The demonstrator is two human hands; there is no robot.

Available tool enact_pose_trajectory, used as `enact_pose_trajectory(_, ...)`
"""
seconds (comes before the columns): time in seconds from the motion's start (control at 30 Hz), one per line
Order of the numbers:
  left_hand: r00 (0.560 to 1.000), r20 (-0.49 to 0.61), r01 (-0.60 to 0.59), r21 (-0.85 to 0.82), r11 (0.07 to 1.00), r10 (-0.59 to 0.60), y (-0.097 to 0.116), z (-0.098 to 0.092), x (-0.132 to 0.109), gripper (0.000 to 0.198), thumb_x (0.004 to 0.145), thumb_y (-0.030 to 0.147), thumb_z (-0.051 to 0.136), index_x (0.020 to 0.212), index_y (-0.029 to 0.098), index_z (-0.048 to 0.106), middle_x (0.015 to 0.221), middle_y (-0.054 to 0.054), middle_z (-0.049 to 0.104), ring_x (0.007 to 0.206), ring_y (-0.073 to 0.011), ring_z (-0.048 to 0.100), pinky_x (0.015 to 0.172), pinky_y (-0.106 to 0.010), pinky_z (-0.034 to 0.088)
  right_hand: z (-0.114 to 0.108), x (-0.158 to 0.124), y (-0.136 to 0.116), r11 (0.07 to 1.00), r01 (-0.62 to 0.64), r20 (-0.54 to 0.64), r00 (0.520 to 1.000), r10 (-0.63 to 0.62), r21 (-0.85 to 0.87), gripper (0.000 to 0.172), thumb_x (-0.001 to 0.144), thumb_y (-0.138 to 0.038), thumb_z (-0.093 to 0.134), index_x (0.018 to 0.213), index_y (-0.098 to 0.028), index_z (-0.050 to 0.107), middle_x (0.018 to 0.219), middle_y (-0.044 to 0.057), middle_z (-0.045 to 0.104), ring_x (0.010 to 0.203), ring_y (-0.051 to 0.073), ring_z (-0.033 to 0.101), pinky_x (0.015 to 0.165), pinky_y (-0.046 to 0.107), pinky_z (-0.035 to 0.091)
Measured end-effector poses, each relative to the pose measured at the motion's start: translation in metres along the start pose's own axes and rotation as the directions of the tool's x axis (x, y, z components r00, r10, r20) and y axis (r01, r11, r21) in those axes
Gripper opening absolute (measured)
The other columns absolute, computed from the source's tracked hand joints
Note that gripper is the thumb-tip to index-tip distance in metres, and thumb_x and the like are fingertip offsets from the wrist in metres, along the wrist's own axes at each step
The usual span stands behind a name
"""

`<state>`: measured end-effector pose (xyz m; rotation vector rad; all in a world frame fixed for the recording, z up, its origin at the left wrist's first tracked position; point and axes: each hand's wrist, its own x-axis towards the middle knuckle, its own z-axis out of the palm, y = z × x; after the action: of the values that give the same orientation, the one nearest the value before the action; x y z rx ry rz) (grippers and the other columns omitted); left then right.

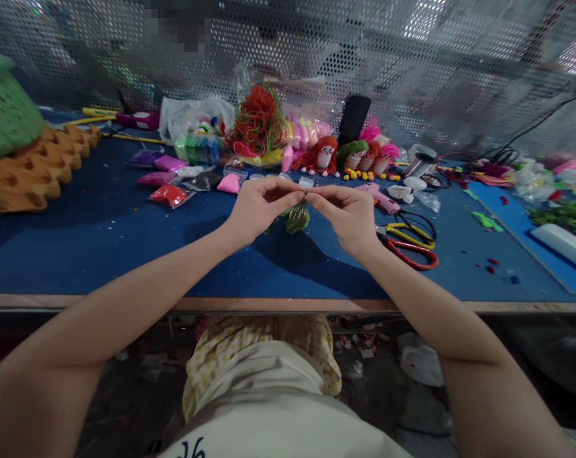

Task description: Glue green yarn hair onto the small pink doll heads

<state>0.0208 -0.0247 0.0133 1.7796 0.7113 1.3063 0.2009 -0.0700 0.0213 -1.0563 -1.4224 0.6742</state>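
Note:
Above the middle of the blue table, both of my hands meet at a small bundle of green yarn (297,219). My left hand (257,207) pinches the top of it between thumb and fingertips. From the other side, my right hand (349,213) pinches at the same spot, fingertips nearly touching the left ones. The yarn hangs down below the fingers; its pinched end is mostly hidden. Beside my right hand lie red-handled scissors (412,253) and yellow-handled pliers (409,234). A pink tool (386,200) lies just behind that hand.
Small dolls with yarn hair (323,156) stand behind my hands, near a heap of orange and green yarn (259,124) and a dark phone (355,117). Bags of coloured clay (171,194) lie to the left, beside an orange egg tray (35,165). A blue board (517,232) lies right.

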Motion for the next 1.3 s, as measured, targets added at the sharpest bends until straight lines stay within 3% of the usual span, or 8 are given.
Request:
enact_pose_trajectory(0.17,1.000,0.007,0.027,-0.063,0.998,-0.026,-0.002,-0.001,0.001,0.039,0.069,0.051,0.085,0.089,0.019,0.078,0.088,-0.005,0.079,0.083,-0.0180,0.073,0.082,-0.034,0.059,0.001,0.002,0.002,0.996,-0.043,0.028,0.999,0.041,0.077,0.014,0.072,-0.034,0.083,0.082,-0.024,0.081,0.083,0.001,0.078,0.077,0.016,0.068,0.073,0.031,0.054)
enact_pose_trajectory(0.43,0.994,0.085,-0.062,-0.003,0.998,0.062,0.004,-0.004,0.002,0.032,0.078,0.049,0.080,0.089,0.020,0.079,0.089,-0.006,0.079,0.083,-0.0181,0.073,0.080,-0.033,0.058,0.000,0.005,0.004,0.970,-0.137,0.080,0.989,0.123,0.201,0.014,0.065,-0.030,0.089,0.075,-0.025,0.081,0.073,-0.001,0.075,0.069,0.012,0.062,0.067,0.029,0.049)
enact_pose_trajectory(0.63,0.988,0.126,0.101,-0.080,0.992,-0.091,0.003,-0.007,0.006,0.051,0.065,0.056,0.087,0.093,0.021,0.063,0.070,0.000,0.071,0.063,-0.0139,0.066,0.063,-0.028,0.051,-0.001,0.004,0.001,0.965,-0.106,0.228,0.972,0.050,0.240,0.012,0.071,-0.037,0.086,0.079,-0.029,0.083,0.076,-0.001,0.071,0.073,0.012,0.059,0.071,0.031,0.048)
enact_pose_trajectory(0.73,0.977,0.149,0.173,-0.117,0.978,-0.155,0.004,-0.005,0.006,0.057,0.065,0.060,0.086,0.096,0.021,0.057,0.075,0.000,0.070,0.069,-0.0138,0.066,0.065,-0.027,0.049,0.001,0.005,0.002,0.966,-0.071,0.189,0.982,0.024,0.250,0.015,0.069,-0.042,0.088,0.076,-0.030,0.082,0.075,-0.001,0.063,0.076,0.012,0.055,0.070,0.030,0.047)
enact_pose_trajectory(0.87,0.936,0.324,0.180,-0.116,0.977,-0.134,0.010,0.000,0.002,0.053,0.084,0.069,0.063,0.095,0.017,0.058,0.084,-0.004,0.067,0.080,-0.0144,0.065,0.078,-0.030,0.051,0.004,0.005,0.007,0.970,-0.043,0.083,0.996,0.024,0.238,0.025,0.064,-0.050,0.090,0.076,-0.030,0.081,0.079,-0.001,0.055,0.080,0.013,0.052,0.074,0.031,0.047)
enact_pose_trajectory(0.93,0.917,0.379,0.166,-0.081,0.983,-0.124,0.012,0.002,0.000,0.049,0.090,0.066,0.057,0.088,0.017,0.058,0.078,-0.002,0.061,0.074,-0.0129,0.059,0.076,-0.029,0.049,0.006,0.006,0.011,0.973,-0.035,0.042,0.999,0.026,0.227,0.026,0.064,-0.051,0.090,0.076,-0.029,0.081,0.081,-0.001,0.055,0.081,0.013,0.052,0.077,0.032,0.047)
enact_pose_trajectory(1.1,0.905,0.403,0.171,-0.050,0.984,-0.137,0.013,0.004,-0.003,0.043,0.097,0.059,0.051,0.081,0.019,0.054,0.071,0.001,0.050,0.060,-0.0103,0.044,0.061,-0.027,0.041,0.006,0.010,0.022,0.933,-0.055,0.021,0.998,0.051,0.355,0.028,0.064,-0.050,0.090,0.076,-0.029,0.077,0.083,-0.002,0.061,0.083,0.012,0.057,0.084,0.030,0.050)
enact_pose_trajectory(1.3,0.891,0.431,0.187,-0.057,0.981,-0.144,0.017,0.002,-0.003,0.039,0.097,0.052,0.054,0.076,0.019,0.055,0.068,0.002,0.050,0.058,-0.0102,0.045,0.063,-0.027,0.043,-0.001,0.017,0.027,0.936,-0.071,0.037,0.997,0.062,0.344,0.030,0.070,-0.054,0.084,0.080,-0.028,0.074,0.094,0.000,0.066,0.095,0.016,0.062,0.090,0.034,0.053)
